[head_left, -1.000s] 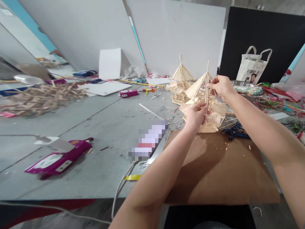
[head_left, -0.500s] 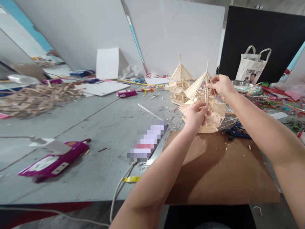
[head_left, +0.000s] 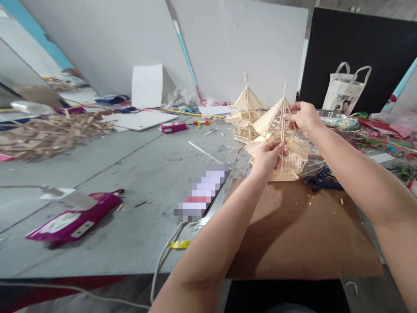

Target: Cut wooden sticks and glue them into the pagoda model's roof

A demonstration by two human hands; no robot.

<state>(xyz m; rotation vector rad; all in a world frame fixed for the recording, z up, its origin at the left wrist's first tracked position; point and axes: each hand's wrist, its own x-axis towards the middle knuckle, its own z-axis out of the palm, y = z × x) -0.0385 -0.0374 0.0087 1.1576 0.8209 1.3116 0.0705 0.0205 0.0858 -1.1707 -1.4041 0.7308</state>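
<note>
A model pavilion made of thin wooden sticks [head_left: 295,161] stands at the back edge of a brown board [head_left: 293,234]. Its pointed roof is partly covered with sticks on the left side. My left hand [head_left: 269,156] is closed in a pinch on the lower part of a thin wooden stick [head_left: 282,128] that runs up the roof's front. Higher up, my right hand [head_left: 302,117] pinches at the same stick near the roof's right side; its fingertips partly hide the contact. Behind to the left is a second stick pavilion [head_left: 246,106] with a fuller roof.
Blue-handled pliers [head_left: 321,180] lie right of the model. A phone [head_left: 205,191] with a cable is left of the board. A purple power strip [head_left: 78,219] lies at the near left, a stick pile [head_left: 55,134] farther back. A metal bowl [head_left: 339,121] and a bag [head_left: 343,93] stand at the back right.
Hardly anything differs. Both hands keep their places on the stick, and the whole view has shifted very slightly.
</note>
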